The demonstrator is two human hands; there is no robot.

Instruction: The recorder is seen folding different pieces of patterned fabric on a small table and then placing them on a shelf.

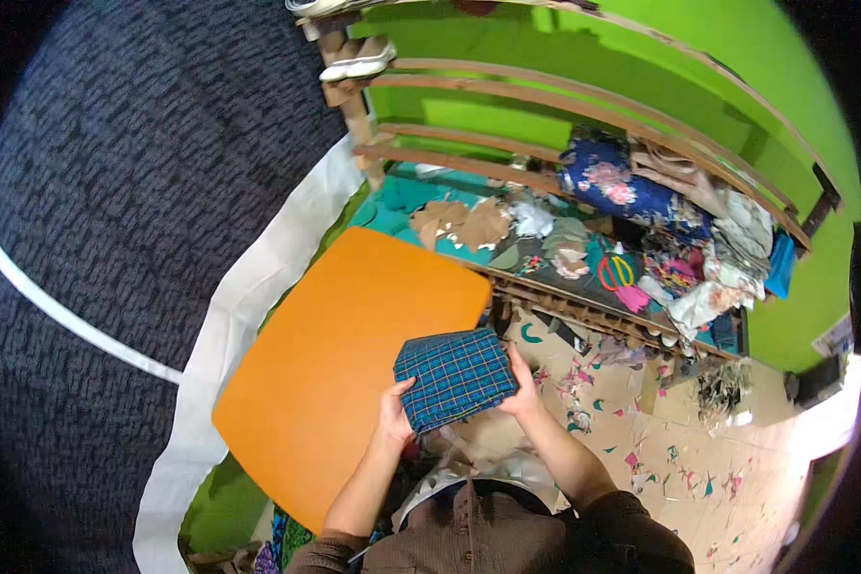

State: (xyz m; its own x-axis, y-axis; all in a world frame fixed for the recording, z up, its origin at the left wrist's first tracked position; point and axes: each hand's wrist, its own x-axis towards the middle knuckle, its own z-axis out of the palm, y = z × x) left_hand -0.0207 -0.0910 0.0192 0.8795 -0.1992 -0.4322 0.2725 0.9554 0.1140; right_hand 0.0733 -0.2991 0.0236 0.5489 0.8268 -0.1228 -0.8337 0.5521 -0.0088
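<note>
A folded piece of blue plaid fabric [456,378] with green and yellow lines is held flat between both hands, over the near right corner of an orange table top [340,354]. My left hand [395,411] grips its lower left edge with the thumb on top. Along the fabric's right edge sits my right hand [523,385], fingers curled under it.
A wooden rack [507,172] behind the table carries piles of cloth, brown paper cut-outs [464,225], a dark floral bundle [612,187] and orange-handled scissors [614,271]. Cloth scraps litter the tan floor [698,450] at right. A dark patterned curtain [124,239] hangs at left.
</note>
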